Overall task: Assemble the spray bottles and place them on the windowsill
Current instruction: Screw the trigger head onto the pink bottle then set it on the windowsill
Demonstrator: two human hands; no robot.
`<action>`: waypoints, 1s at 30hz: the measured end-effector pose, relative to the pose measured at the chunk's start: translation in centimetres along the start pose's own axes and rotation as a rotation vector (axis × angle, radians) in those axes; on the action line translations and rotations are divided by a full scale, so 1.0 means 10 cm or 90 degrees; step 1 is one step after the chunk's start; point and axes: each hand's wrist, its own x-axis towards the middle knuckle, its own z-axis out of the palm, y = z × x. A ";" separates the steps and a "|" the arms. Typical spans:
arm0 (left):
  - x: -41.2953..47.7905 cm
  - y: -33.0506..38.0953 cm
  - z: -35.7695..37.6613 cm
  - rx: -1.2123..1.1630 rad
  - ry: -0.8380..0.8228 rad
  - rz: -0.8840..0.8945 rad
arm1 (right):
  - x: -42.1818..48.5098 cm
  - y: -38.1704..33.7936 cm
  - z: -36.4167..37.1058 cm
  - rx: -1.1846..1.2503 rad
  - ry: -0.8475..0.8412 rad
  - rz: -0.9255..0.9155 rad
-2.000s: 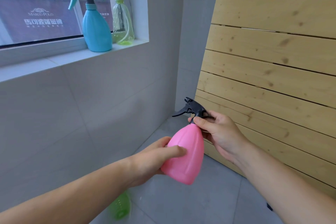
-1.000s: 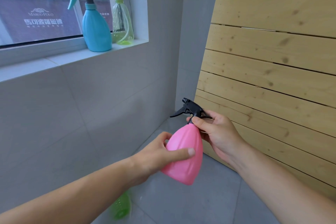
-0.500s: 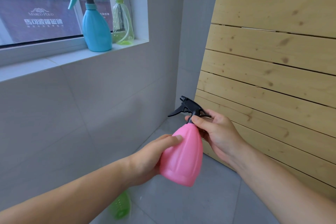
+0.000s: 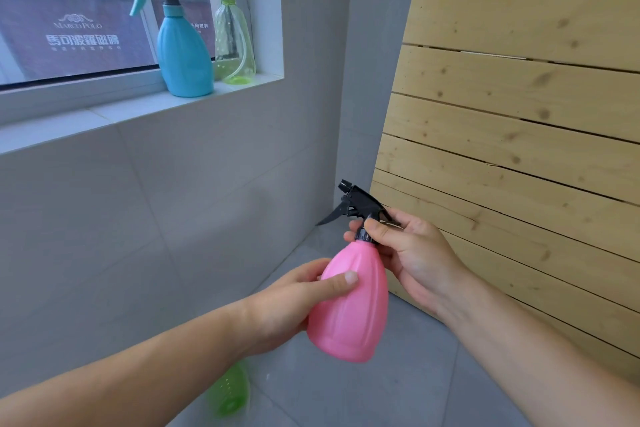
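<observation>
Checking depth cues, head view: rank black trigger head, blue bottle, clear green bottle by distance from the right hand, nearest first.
1. black trigger head: at the right hand's fingers, atop the pink bottle.
2. clear green bottle: on the windowsill, its right end.
3. blue bottle: on the sill, just left of the green; a close call.

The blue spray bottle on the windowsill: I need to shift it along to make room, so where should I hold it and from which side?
Take the blue spray bottle by its narrow neck just under the trigger head, from the room side or its left. The clear green bottle crowds its right and the window is behind. It stands upright on the windowsill, so lift straight up.
</observation>
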 end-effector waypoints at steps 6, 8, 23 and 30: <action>-0.02 0.02 0.09 0.070 0.084 0.035 | 0.03 0.03 0.01 -0.007 0.027 -0.008; -0.03 0.02 0.12 0.093 0.099 0.038 | 0.03 0.04 0.02 -0.017 0.039 -0.019; -0.02 0.04 0.01 0.023 -0.001 0.005 | -0.02 0.00 0.03 0.034 -0.017 0.020; -0.04 0.05 0.07 0.071 0.083 0.039 | -0.01 0.03 0.08 0.038 0.007 0.020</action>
